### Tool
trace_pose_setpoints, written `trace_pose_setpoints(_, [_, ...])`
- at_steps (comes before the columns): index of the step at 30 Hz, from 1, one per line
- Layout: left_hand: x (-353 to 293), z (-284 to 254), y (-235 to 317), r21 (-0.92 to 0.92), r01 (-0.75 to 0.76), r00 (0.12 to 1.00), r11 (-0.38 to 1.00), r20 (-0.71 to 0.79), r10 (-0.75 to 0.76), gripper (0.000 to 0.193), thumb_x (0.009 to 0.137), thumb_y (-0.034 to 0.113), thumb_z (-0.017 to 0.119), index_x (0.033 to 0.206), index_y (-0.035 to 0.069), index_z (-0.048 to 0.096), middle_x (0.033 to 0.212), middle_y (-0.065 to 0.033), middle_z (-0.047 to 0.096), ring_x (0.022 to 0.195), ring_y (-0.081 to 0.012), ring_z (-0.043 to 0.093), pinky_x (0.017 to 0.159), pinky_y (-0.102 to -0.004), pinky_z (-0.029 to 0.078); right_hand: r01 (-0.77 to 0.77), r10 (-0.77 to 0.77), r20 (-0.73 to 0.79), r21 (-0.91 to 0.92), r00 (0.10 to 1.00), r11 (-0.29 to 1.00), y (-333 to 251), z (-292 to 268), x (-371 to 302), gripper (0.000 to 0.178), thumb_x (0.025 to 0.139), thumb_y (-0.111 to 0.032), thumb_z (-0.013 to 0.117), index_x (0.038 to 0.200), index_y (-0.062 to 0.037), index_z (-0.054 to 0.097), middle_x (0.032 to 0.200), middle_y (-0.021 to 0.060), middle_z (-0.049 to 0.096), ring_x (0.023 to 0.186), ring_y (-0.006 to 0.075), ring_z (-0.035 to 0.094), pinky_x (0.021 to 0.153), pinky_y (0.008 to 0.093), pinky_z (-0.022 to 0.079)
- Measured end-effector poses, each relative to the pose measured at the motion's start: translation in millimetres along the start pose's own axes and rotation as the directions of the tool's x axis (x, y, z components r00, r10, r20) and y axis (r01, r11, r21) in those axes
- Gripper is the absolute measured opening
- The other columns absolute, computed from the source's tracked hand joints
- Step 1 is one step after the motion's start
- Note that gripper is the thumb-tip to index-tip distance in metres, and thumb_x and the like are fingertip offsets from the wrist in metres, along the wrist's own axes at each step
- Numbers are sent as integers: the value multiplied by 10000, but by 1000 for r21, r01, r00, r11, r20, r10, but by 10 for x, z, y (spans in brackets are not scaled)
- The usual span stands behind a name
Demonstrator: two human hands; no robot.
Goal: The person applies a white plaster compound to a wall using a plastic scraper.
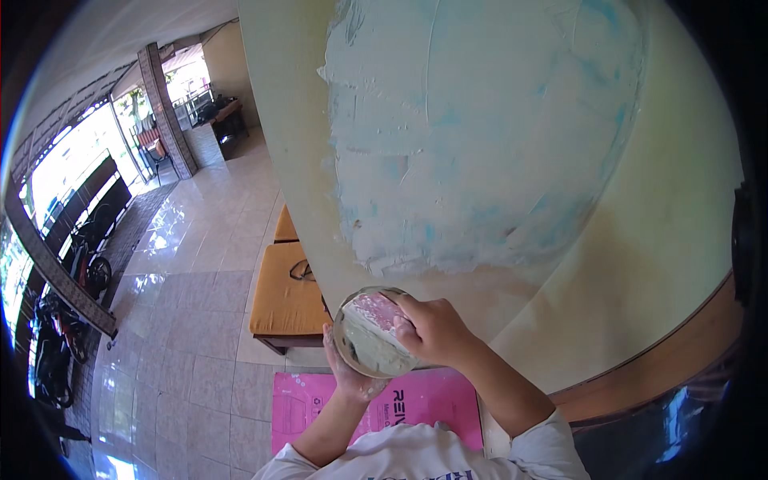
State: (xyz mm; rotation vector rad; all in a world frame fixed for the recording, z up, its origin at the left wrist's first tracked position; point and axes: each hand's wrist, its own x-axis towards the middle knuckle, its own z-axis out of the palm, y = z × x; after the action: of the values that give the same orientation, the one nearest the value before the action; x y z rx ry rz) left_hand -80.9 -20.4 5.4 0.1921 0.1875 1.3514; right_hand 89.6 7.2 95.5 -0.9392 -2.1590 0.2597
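Observation:
My left hand [349, 378] cups a round bowl [374, 374] from its left side and underneath. Whitish putty [368, 342] coats the inside of the bowl. Closed round a pink putty scraper [378, 310], my right hand [436, 326] keeps the blade over the bowl's far part, and white putty is smeared along it. Both hands are in front of a pale yellow-green wall [292, 104]. A large uneven coat of white putty [496, 136] covers much of the wall, with light blue patches showing through.
Below my hands a pink printed sheet [300, 404] lies on the tiled floor [192, 320]. An orange-topped bench [280, 300] with a thin dark looped item stands by the wall. Farther left are a pillar [164, 112], a desk [228, 120] and parked motorcycles [60, 344].

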Motion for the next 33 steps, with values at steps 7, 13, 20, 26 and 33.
trace_pose_setpoints(7, [79,-43,-92,-52,67,996,996,64,-64,744,920,700,412,1440,170,465,1442,-97,497,1282,-336,512,1058,-512,438,31,-32,-14,-33,999,999,42,-46,-21,319,774,-117,637,1075,-29,582,643,158,596,592,356,629,554,461,488])
trace_pose_setpoints(13, [35,92,-284,-51,52,999,997,19,-51,729,915,695,419,1427,180,479,1427,-81,514,1272,-332,520,1055,-516,436,16,-16,4,-51,1000,999,113,-174,-161,282,777,-127,646,1030,-33,564,656,155,599,607,357,629,559,464,484])
trace_pose_setpoints(20, [67,137,-508,-79,78,996,994,53,-74,735,910,702,417,1431,188,477,1438,-75,501,1284,-328,509,1063,-526,423,-24,26,42,-48,999,999,212,-415,-241,288,794,-165,649,1031,-38,547,704,134,643,657,353,654,590,465,508])
trace_pose_setpoints(26, [44,231,-744,-26,15,999,1000,38,-14,747,912,697,422,1459,189,444,1455,-72,480,1310,-325,481,1067,-522,420,25,-24,15,-38,1000,999,335,-578,-316,271,790,-149,620,1029,-28,578,657,156,602,622,370,631,569,464,495])
trace_pose_setpoints(33, [238,-8,-974,-37,-93,995,995,-43,91,689,923,676,430,1424,207,491,1431,-77,516,1276,-335,523,1033,-546,455,25,-21,64,-51,998,998,593,-583,-359,289,783,-150,630,1034,-28,555,664,157,610,626,380,630,569,470,492])
